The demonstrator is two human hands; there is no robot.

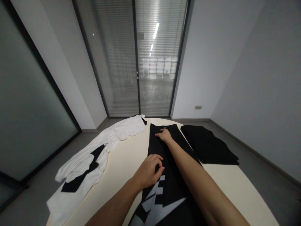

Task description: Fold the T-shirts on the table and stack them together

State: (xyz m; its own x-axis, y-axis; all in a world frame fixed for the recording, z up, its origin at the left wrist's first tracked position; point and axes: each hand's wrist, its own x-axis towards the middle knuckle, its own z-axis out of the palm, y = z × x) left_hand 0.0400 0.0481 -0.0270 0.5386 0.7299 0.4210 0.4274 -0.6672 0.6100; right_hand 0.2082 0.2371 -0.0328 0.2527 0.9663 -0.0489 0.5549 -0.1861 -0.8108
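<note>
From the head camera, a long black garment (pixel 160 149) lay stretched along the middle of a pale, rounded desk (pixel 122 163), running from the near edge towards the far one. Its near end showed broad white stripes, and its long sides looked folded inward, making a narrow strip.

The right hand (pixel 164 135) reached out to the far end of the garment and lay flat on it, palm down, with the fingers spread and closed around nothing. The left hand (pixel 150 171) rested nearer, at the left edge of the same garment about halfway along. Its fingers were curled with the tips on the fabric; whether they pinched the cloth or only pressed on it could not be told. The two hands were well apart, one at each station along the strip.

To the left, a loose heap of white clothes (pixel 105 147) with black patches sprawled across the desk and hung over its edge. To the right, a second black cloth (pixel 207 144) lay flat and apart from the garment. Beyond the desk stood glass doors (pixel 136 62) with closed blinds.
</note>
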